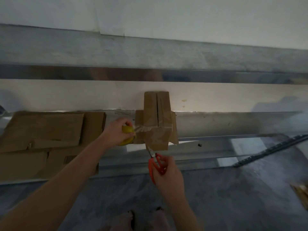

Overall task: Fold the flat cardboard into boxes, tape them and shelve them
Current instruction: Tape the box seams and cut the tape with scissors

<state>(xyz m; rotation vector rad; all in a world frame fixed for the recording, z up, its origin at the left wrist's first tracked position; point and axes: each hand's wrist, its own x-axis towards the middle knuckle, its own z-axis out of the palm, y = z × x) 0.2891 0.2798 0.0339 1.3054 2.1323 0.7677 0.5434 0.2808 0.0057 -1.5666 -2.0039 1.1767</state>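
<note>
My left hand [119,130] sits just left of the frame's centre, fingers and thumb curled round a yellow roll of clear tape [127,138], gripping it tight. From the roll a crinkled strip of tape [143,128] runs rightward and lies stuck across the near face of the small brown cardboard box [157,120].

The box stands in the middle of the frame, its closed flaps meeting in a dark seam that runs up its length. A short flap sticks out on either side, and the lower end juts toward me over the shiny metal shelf edge [216,124].

My right hand [166,170] is below the box, centre and slightly right. Its fingers are hooked through the loops of the orange-handled scissors [156,162]. The blades point up and left, their tips right at the box's bottom left corner. Blur keeps me from telling whether the blades are parted or touching the tape.

The flat brown cardboard sheets [50,134] lie stacked and overlapping at the left of the frame, just beside my left forearm.

At the right, a perforated metal strip [266,150] slants across the grey floor [225,197]. A pale wall [150,14] fills the top.
</note>
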